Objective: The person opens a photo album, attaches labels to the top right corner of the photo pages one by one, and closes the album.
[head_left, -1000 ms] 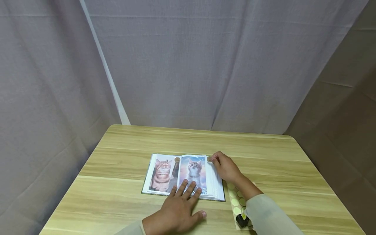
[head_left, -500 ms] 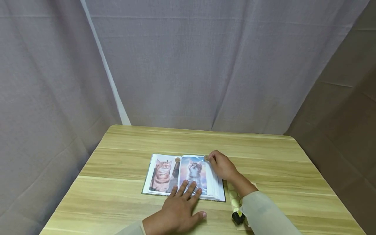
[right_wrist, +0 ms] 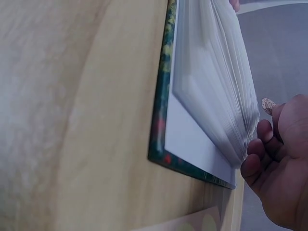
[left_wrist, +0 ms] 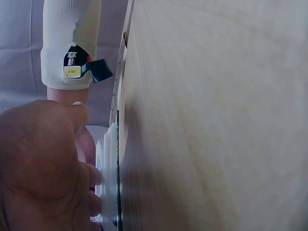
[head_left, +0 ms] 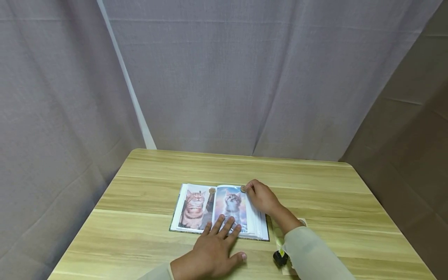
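An open photo album (head_left: 258, 221) lies on the table, its left page showing an orange cat photo (head_left: 193, 212) and its right page a kitten photo (head_left: 232, 200). My left hand (head_left: 217, 249) rests with spread, straight fingers over the album's lower edge. At the right page's upper corner, my right hand (head_left: 263, 197) pinches a round brown sticker (head_left: 243, 189) between thumb and forefinger. The right wrist view shows this sticker sticking out past the fingertips, close over the stacked pages (right_wrist: 231, 72). A similar round sticker (head_left: 212, 191) sits at the left photo's top right corner.
A sheet of round stickers (head_left: 279, 235) lies right of the album, partly under the right forearm. A black device (head_left: 280, 258) hangs at the right sleeve. Grey curtains (head_left: 210, 77) stand behind the wooden table (head_left: 122, 217) and at its sides.
My right hand has moved slightly left with the sticker, from beyond the kitten photo's right edge to its upper right corner. The left hand has stayed in place.
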